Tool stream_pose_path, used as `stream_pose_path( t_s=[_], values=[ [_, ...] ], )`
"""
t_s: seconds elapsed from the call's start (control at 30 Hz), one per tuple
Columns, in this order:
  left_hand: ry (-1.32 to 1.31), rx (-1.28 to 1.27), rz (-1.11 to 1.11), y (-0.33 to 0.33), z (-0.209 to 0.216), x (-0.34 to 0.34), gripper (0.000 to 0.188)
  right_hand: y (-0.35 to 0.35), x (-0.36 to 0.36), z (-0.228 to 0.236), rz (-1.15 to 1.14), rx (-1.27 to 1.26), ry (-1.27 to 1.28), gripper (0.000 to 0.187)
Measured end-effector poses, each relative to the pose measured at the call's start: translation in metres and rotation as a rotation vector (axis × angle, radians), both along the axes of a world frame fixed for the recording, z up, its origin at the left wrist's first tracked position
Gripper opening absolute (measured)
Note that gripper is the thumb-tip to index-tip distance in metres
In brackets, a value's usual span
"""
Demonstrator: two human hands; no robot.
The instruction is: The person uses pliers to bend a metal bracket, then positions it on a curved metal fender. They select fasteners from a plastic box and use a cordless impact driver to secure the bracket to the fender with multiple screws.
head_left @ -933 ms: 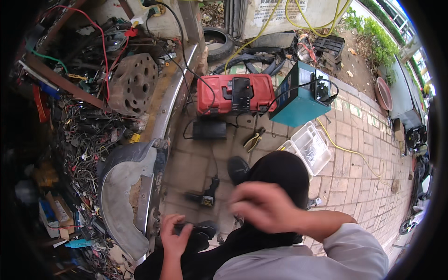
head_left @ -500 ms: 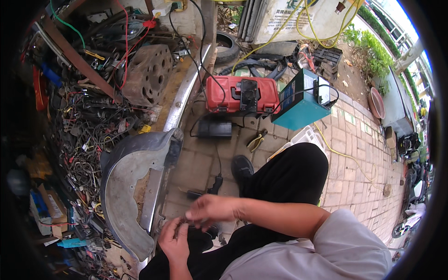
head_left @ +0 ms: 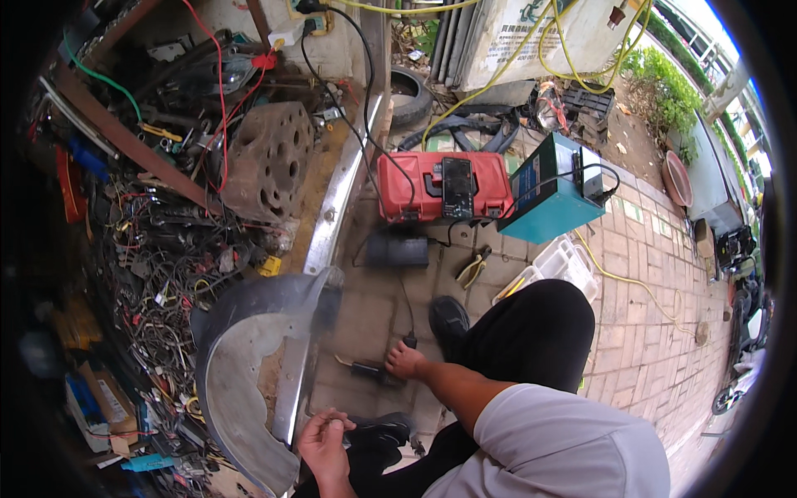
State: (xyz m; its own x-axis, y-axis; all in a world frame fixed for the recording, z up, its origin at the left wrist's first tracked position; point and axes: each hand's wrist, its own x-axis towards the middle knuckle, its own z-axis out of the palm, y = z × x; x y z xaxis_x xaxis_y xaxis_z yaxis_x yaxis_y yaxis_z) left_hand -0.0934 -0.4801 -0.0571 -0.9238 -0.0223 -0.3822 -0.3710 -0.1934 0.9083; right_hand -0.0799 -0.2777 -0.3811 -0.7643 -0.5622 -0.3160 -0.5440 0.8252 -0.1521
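My right hand (head_left: 404, 363) has its fingers closed around the grip of a black corded tool (head_left: 365, 371) low over the paving. A thin copper-coloured tip sticks out of its left end, and a cord runs up from the grip. Nearer to me, my left hand (head_left: 325, 440) is closed in a pinch, with thumb and fingertips together. Whatever is between them is too small to make out. Left of both hands, a large curved grey-black plastic panel (head_left: 220, 365) leans on the metal-edged sill (head_left: 326, 217).
Ahead stand a red toolbox (head_left: 403, 187) with a phone-like device (head_left: 457, 187) on it, a teal battery box (head_left: 544, 187) and a black power adapter (head_left: 397, 249). Pliers (head_left: 473, 267) and a white tray (head_left: 564, 261) lie nearby. Tangled wires (head_left: 149, 307) and a rusty engine block (head_left: 270, 158) fill the left.
My right hand has left my left hand and moved forward and right, down onto the corded tool. The left hand keeps its pinch. The whole view has shifted slightly.
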Motion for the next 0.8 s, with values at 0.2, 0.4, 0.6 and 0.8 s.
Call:
stream_pose_path(
  t_s=[0.2, 0.4, 0.6, 0.8],
  values=[
    [-0.031, 0.078, -0.023, 0.000, -0.010, -0.011, 0.024, -0.004, -0.027, 0.021, 0.204, 0.012, -0.238, 0.029],
    [-0.026, 0.102, 0.010, -0.001, 0.008, -0.015, 0.023, -0.017, -0.033, 0.141, 0.261, 0.017, -0.247, 0.031],
    [0.170, 0.124, 0.118, -0.029, 0.054, -0.001, 0.022, 0.024, -0.027, 0.332, 0.157, -0.283, -0.409, 0.056],
    [0.345, -0.035, 0.323, -0.062, 0.082, -0.002, 0.020, 0.063, -0.019, 0.386, 0.011, -0.882, -0.070, 0.052]
  ],
)
